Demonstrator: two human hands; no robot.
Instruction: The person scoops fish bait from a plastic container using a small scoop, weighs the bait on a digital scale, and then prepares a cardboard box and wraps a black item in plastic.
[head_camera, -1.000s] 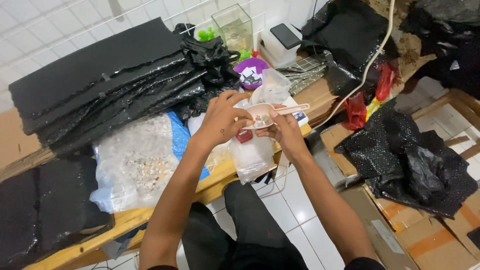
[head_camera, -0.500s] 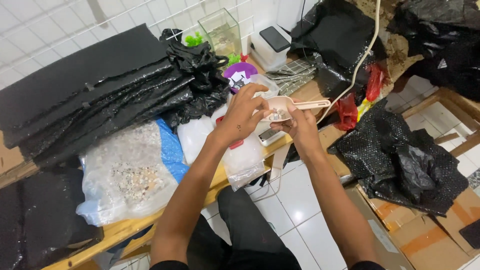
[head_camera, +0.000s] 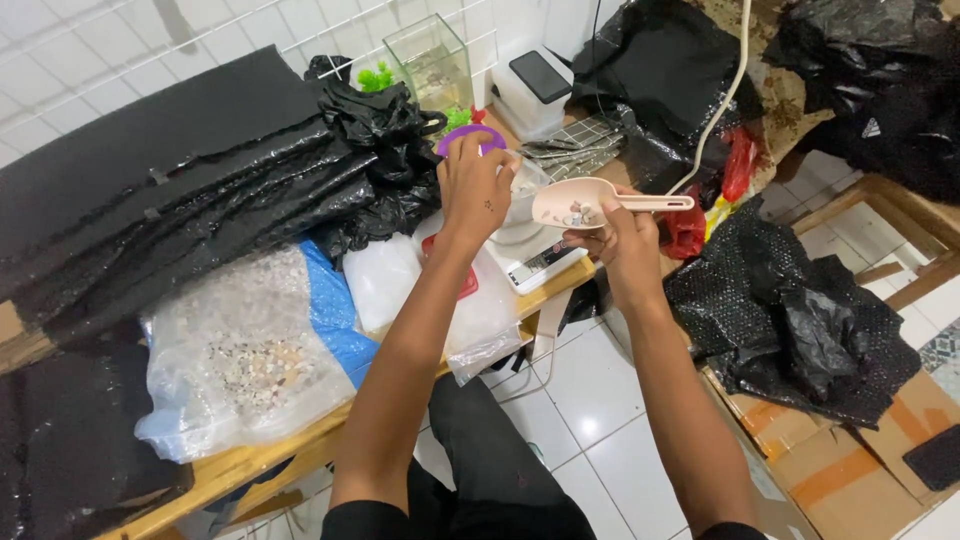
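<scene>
Scoop (head_camera: 590, 203), a pale pink plastic one with a rounded oval bowl and a slim straight handle, sat in the right hand (head_camera: 622, 240) above the near edge of the wooden table (head_camera: 240, 465). Its bowl faced up and held a few small pale and dark pieces. Its long axis ran nearly level from left to right, the bowl at the left and the handle tip pointing right toward the white cable (head_camera: 718, 110). The right hand's fingers were curled closed around the underside of the scoop where bowl meets handle. The left hand (head_camera: 476, 187) hovered just left of the bowl, its fingers bent and bunched downward over a clear bag (head_camera: 520, 190) standing on a white scale (head_camera: 535, 255); whether they pinched the bag could not be told. A purple ring-shaped thing (head_camera: 470, 135) showed just beyond the left hand. Farther left lay a clear sack of pale gravel (head_camera: 240, 350) on a blue sheet (head_camera: 330, 320), with a stack of black plastic bags (head_camera: 160, 200) behind it. A small glass tank (head_camera: 430, 60) stood at the far edge.
</scene>
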